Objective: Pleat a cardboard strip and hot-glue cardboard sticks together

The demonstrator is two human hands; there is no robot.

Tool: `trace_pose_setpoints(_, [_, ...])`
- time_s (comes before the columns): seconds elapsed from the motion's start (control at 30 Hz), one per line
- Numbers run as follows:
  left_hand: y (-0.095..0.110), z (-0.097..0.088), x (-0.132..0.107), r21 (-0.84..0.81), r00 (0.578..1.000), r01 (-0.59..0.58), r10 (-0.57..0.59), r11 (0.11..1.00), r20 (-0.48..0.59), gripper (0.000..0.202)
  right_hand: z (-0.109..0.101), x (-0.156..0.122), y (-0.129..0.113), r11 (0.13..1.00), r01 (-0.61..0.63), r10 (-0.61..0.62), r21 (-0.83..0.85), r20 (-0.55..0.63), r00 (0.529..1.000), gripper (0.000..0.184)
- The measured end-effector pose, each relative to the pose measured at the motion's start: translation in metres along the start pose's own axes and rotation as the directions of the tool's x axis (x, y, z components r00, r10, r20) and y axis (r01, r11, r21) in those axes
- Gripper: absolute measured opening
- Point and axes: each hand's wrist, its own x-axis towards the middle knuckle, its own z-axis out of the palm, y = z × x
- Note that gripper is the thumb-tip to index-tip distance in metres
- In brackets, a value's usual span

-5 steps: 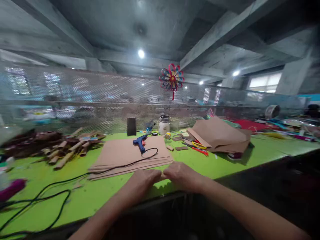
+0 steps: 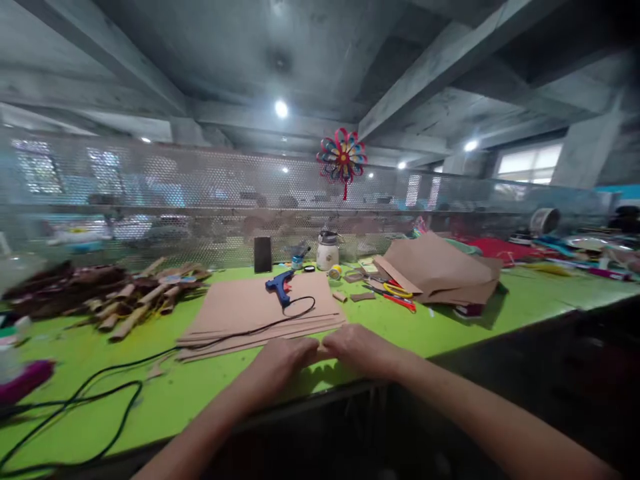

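Note:
Over the front edge of the green table, my left hand and my right hand are closed close together. Between their fingertips shows a small piece of brown paper, gripped from both sides; most of it is hidden by the fingers, so I cannot tell if it is rolled or folded. Just beyond the hands lies a stack of brown paper sheets. A blue glue gun rests on the stack, and its black cord trails off to the left.
Brown paper rolls lie at the left beside dark crumpled material. Yellow-handled scissors and a red-handled tool lie right of the stack, near large brown sheets. A white jar stands at the back before a mesh screen.
The hands have shifted very slightly left, and a little more of the brown paper shows between them. Nothing else on the table has moved.

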Motion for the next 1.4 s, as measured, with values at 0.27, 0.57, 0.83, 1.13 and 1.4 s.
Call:
trace_pose_setpoints(0.27, [-0.002,0.008,0.009,0.142,0.997,0.052,-0.06,0.989,0.056,0.01,0.036,0.002,0.012,0.997,-0.074,0.076,0.031,-0.071,0.995,0.022])
trace_pose_setpoints(0.57, [-0.006,0.012,0.007,0.268,0.995,0.086,-0.098,0.959,0.029,0.014,0.046,-0.001,0.012,0.991,-0.09,0.097,0.104,-0.07,0.993,0.008])
trace_pose_setpoints(0.83, [-0.019,-0.006,-0.004,0.01,0.969,0.249,-0.249,0.969,0.005,0.028,0.05,-0.004,0.013,0.95,-0.166,0.179,0.263,-0.027,0.983,0.03])
trace_pose_setpoints(1.13, [-0.025,-0.011,-0.004,-0.191,0.931,0.366,-0.356,0.911,0.082,0.029,0.042,0.0,0.023,0.835,-0.103,0.133,0.541,-0.017,0.991,0.038])
trace_pose_setpoints(1.4, [-0.025,-0.008,-0.006,-0.175,0.937,0.348,-0.338,0.921,0.082,0.031,0.045,0.0,0.027,0.825,-0.089,0.112,0.559,-0.007,0.994,0.037])
